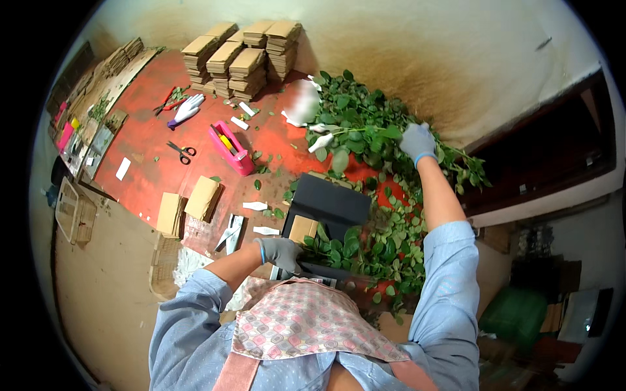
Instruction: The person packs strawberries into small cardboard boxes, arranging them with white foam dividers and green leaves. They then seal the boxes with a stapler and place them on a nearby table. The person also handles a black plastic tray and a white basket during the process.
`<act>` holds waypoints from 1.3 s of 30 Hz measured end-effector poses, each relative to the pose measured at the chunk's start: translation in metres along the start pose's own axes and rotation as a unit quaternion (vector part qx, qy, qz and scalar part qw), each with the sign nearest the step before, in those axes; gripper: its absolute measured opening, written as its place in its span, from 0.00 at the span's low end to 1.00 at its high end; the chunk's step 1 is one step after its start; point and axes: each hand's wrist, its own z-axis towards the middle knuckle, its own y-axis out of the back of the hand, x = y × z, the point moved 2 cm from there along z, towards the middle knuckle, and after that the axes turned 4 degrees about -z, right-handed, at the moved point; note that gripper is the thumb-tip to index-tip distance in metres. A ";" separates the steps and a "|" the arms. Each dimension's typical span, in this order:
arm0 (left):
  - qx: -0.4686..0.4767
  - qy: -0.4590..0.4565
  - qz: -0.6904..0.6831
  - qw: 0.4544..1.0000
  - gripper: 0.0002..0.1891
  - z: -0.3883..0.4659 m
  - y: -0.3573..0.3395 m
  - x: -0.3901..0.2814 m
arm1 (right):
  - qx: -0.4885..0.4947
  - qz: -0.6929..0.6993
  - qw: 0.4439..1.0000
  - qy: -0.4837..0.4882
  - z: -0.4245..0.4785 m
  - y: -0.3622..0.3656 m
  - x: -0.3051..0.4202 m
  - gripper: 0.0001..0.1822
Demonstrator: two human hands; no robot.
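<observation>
My right hand [419,141], in a grey glove, closes around a leafy stem [364,129] at the far side of the red table. That stem lies over a heap of cut leafy stems [349,100], some with white sleeves [321,142] on their ends. My left hand [281,253], also gloved, rests at the near left of an open black box [332,198]. Its fingers touch the leaves [337,249] at the box's near side; whether they grip a stem is hidden. A folded brown cardboard piece [303,228] sits inside the box.
Stacked cardboard pieces [247,66] stand against the wall. Across the red table [146,112] lie black-handled scissors [182,152], red-handled pruners [168,101], a white glove [187,111], a pink holder [232,149] and a stapler [234,234]. A plastic basket [164,269] is at the near left.
</observation>
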 end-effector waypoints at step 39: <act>-0.088 -0.023 -0.078 0.993 0.28 -0.013 -0.002 0.003 | 0.200 -0.019 0.962 0.184 -0.058 -0.240 0.017 0.40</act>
